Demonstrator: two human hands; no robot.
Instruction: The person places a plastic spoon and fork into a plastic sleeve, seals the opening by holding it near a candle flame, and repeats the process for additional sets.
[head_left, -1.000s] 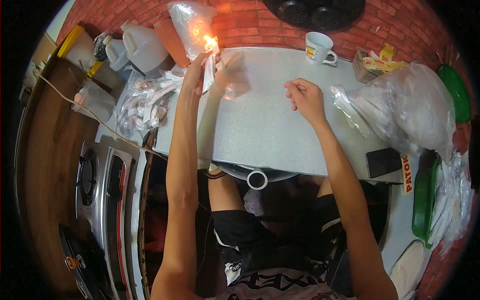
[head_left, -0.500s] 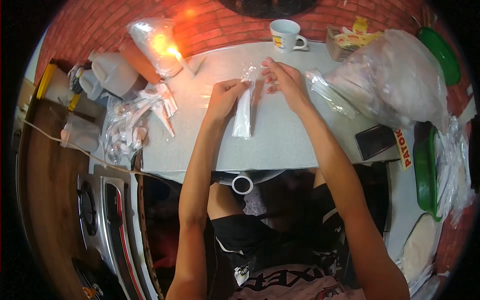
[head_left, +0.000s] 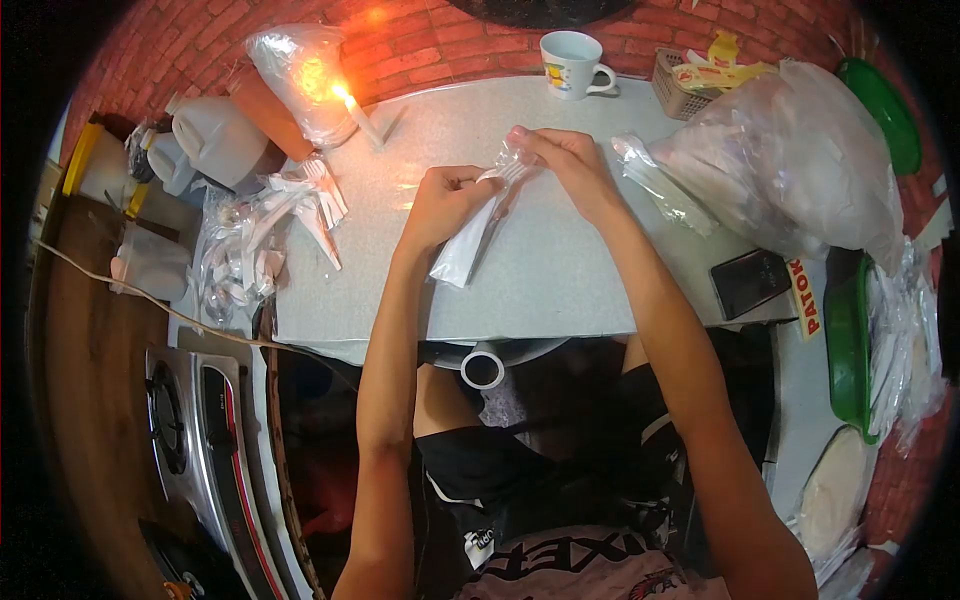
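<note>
My left hand (head_left: 440, 203) and my right hand (head_left: 562, 160) both hold a narrow clear plastic packet (head_left: 470, 240) with white plastic cutlery inside, just above the grey table (head_left: 560, 280). The right hand pinches the packet's top end; the left grips its middle. The packet slants down to the left. A lit candle (head_left: 356, 112) stands at the table's far left, apart from the packet.
A pile of finished cutlery packets (head_left: 270, 225) lies at the table's left edge beside plastic jugs (head_left: 215, 140). A white mug (head_left: 572, 62), a small basket (head_left: 690, 82), a big plastic bag (head_left: 790, 165) and a phone (head_left: 750, 282) are on the right. A stove (head_left: 190, 420) is lower left.
A second ago my left hand held the packet's end at the candle flame; it has come back to the table's middle, my right hand has joined it, and the packet now tilts.
</note>
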